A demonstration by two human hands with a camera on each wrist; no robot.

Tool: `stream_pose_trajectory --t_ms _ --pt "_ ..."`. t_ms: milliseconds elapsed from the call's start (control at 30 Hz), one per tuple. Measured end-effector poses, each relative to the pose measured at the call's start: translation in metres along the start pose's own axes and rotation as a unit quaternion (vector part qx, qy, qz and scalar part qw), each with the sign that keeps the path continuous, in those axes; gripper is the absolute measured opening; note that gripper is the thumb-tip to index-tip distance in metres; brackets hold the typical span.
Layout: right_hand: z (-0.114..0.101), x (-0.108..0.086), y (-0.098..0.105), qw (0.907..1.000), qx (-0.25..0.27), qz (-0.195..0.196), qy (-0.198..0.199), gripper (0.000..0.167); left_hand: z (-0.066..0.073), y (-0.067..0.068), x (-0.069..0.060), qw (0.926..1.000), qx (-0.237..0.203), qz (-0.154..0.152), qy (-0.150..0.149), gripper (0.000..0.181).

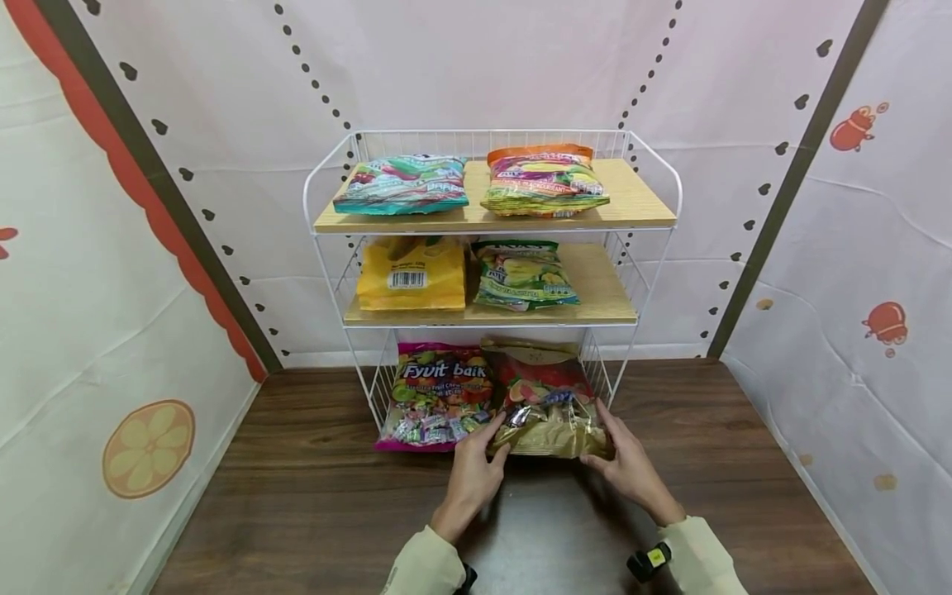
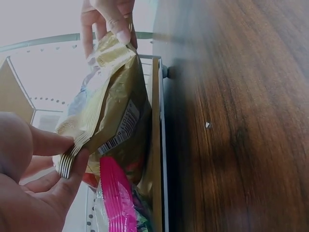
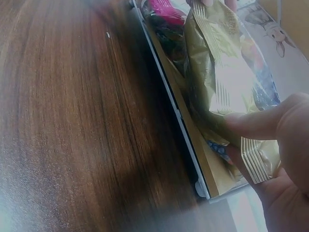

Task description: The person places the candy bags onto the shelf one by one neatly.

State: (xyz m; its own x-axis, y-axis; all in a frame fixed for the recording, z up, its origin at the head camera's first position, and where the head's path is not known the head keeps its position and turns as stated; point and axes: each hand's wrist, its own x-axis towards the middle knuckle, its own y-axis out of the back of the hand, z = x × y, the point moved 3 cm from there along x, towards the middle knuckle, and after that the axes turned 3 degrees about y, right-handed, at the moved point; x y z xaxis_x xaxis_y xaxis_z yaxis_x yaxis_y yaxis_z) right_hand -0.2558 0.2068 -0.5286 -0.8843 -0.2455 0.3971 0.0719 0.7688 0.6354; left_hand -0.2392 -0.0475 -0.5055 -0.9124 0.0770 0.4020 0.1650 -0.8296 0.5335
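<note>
A gold and red candy bag (image 1: 546, 380) with fruit printed on it leans on the bottom level of a white wire rack, its lower edge at the front. My left hand (image 1: 472, 473) pinches the crimped left corner between thumb and fingers, seen closely in the left wrist view. At the opposite corner, my right hand (image 3: 285, 145) pinches the gold seal. A barcode (image 2: 120, 128) shows on the bag's underside. Beside it on the left, touching or nearly so, lies a pink-edged fruit chew bag (image 1: 442, 392).
The rack's middle shelf (image 1: 602, 285) holds a yellow bag (image 1: 409, 277) and a green bag (image 1: 521, 273). On the top shelf (image 1: 476, 207) lie a teal bag (image 1: 405, 186) and an orange-topped bag (image 1: 546, 178). Dark wooden table (image 1: 297, 496) extends in front; printed fabric walls surround it.
</note>
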Motion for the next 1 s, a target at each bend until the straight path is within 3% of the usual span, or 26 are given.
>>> stream_pose_trajectory --t_ms 333,633,867,1000 --pt "0.002 0.003 -0.003 0.9989 0.021 0.040 -0.012 0.087 -0.004 -0.003 0.007 0.9997 0.011 -0.002 0.024 0.046" --pt "0.005 0.008 -0.008 0.9989 0.008 0.042 -0.020 0.083 -0.009 -0.006 0.010 0.9978 0.027 -0.026 0.056 0.048" --pt "0.006 0.009 -0.008 0.9989 -0.022 0.041 -0.011 0.084 -0.008 -0.005 0.012 0.9964 0.069 -0.009 0.049 0.045" --pt "0.007 0.007 -0.011 0.9975 -0.050 0.049 -0.011 0.088 -0.008 -0.005 0.012 0.9974 0.060 0.006 0.040 0.043"
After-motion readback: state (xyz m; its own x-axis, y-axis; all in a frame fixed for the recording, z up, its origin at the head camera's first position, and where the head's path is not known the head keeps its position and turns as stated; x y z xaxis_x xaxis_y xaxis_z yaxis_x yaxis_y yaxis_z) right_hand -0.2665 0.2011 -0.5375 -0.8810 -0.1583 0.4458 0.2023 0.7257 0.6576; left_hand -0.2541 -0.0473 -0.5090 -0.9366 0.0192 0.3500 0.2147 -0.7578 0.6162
